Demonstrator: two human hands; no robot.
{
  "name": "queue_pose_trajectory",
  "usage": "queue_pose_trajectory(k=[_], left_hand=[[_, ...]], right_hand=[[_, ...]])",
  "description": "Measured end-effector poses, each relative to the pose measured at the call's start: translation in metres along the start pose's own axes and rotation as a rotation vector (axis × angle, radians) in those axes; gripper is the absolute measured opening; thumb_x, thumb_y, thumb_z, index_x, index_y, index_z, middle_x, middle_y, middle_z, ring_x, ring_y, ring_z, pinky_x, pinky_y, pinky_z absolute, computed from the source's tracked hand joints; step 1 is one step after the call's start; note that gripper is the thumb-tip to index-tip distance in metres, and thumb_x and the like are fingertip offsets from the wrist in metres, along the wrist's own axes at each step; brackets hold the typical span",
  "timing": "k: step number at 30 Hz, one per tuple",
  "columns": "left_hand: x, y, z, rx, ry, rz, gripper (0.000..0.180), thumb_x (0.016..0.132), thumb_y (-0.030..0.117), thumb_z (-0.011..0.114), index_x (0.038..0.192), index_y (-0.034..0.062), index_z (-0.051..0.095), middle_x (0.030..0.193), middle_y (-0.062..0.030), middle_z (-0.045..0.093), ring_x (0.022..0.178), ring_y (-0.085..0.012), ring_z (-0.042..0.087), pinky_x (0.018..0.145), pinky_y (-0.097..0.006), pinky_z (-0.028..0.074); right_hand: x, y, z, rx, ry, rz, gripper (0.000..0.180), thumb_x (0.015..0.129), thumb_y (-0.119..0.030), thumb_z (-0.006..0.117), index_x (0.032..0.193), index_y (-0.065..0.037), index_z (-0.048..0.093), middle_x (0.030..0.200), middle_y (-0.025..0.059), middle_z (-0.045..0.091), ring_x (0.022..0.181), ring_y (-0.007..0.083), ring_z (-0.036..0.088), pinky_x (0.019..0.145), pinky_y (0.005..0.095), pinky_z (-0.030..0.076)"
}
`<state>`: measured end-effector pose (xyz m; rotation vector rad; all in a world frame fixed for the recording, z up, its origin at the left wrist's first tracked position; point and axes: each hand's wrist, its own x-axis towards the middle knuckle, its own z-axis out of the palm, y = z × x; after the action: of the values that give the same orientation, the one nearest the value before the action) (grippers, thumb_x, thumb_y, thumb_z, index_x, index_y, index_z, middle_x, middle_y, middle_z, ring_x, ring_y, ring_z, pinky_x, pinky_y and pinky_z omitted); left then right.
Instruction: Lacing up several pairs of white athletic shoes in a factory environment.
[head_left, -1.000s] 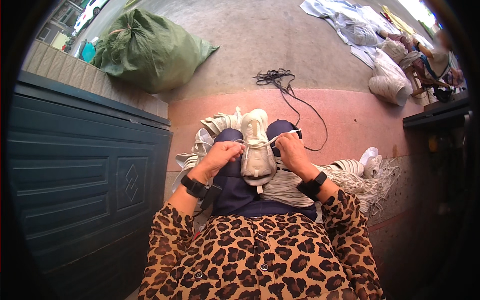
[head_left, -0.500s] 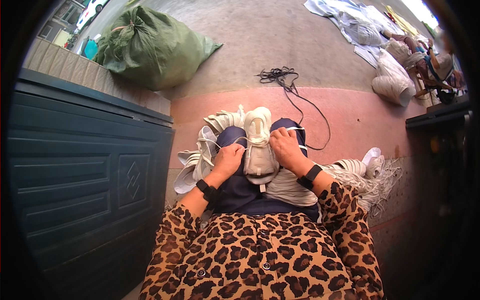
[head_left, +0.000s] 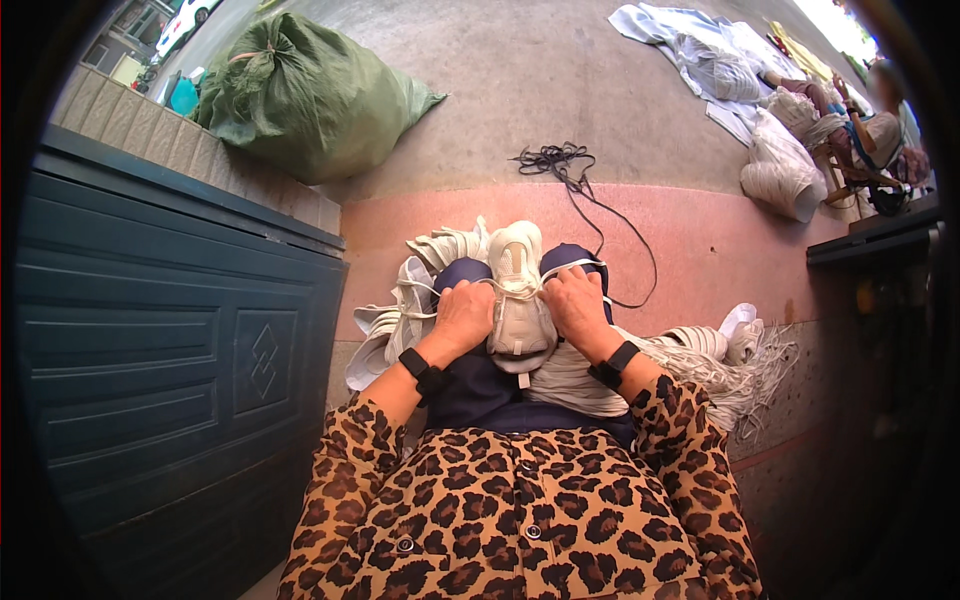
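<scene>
The pale grey sneaker (head_left: 519,295) lay on the person's lap, between both hands, its long axis running straight away from the body with the toe pointing outward toward the pavement. The left hand (head_left: 462,315) was closed against the shoe's left flank and the right hand (head_left: 578,305) against its right flank; each grip was shut on a strand of the white lace (head_left: 570,266), which crossed the upper near the toe end. Both hands sat level with the shoe's middle, neither clearly nearer than the other. Whether the fingertips also pinched the shoe's upper could not be told.

Just left of the lap, a pile of similar pale shoes (head_left: 400,320) rested on the pink step (head_left: 700,240). To the right, a bundle of white laces (head_left: 720,365) lay on the same step, touching the person's side. A dark green door (head_left: 170,360) closed off the left side.

Farther out, a tangled black cord (head_left: 560,165) lay on the grey pavement (head_left: 560,80). Beyond it stood a full green sack (head_left: 300,95) at far left, and white bags (head_left: 780,175) beside another person's seat at far right.
</scene>
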<state>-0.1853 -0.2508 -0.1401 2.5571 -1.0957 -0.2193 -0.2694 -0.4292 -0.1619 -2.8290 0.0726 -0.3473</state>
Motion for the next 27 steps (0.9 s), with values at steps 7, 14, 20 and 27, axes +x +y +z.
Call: queue_pose_trajectory(k=[7,14,20,27], left_hand=[[0.002,0.004,0.008,0.104,0.073,0.052,0.011,0.077,0.016,0.057,0.07,0.0077,0.056,0.069,-0.0098,0.057,0.072,-0.029,0.054,0.061,-0.042,0.04],[-0.015,0.024,0.002,0.193,0.218,-0.006,0.018,0.072,0.025,0.065,0.072,0.0079,0.059,0.071,-0.0071,0.057,0.077,-0.0257,0.05,0.064,-0.04,0.038],[-0.018,0.017,0.005,-0.278,0.069,-0.282,0.016,0.069,0.018,0.067,0.081,0.01,0.06,0.082,-0.0063,0.058,0.087,-0.0232,0.048,0.072,-0.036,0.037],[0.014,0.045,0.009,0.137,0.136,0.206,0.016,0.066,0.016,0.067,0.078,0.0103,0.059,0.076,-0.0043,0.057,0.083,-0.0227,0.049,0.067,-0.035,0.036]], right_hand=[[0.0,0.001,-0.002,-0.008,-0.025,-0.026,0.019,0.074,-0.026,0.06,0.067,-0.008,0.06,0.072,0.0062,0.055,0.078,0.022,0.051,0.067,0.0368,0.033],[-0.008,-0.014,-0.013,-0.059,-0.128,0.023,0.019,0.075,-0.025,0.057,0.071,-0.007,0.061,0.074,0.0062,0.055,0.078,0.0218,0.05,0.068,0.0377,0.033],[-0.012,-0.009,-0.009,0.065,-0.095,0.046,0.013,0.075,-0.019,0.056,0.076,-0.007,0.062,0.077,0.0068,0.055,0.078,0.0236,0.05,0.069,0.0383,0.035],[-0.016,-0.002,0.006,0.372,0.041,0.122,0.008,0.072,-0.008,0.056,0.078,-0.007,0.059,0.073,0.01,0.058,0.073,0.028,0.053,0.066,0.0401,0.039]])
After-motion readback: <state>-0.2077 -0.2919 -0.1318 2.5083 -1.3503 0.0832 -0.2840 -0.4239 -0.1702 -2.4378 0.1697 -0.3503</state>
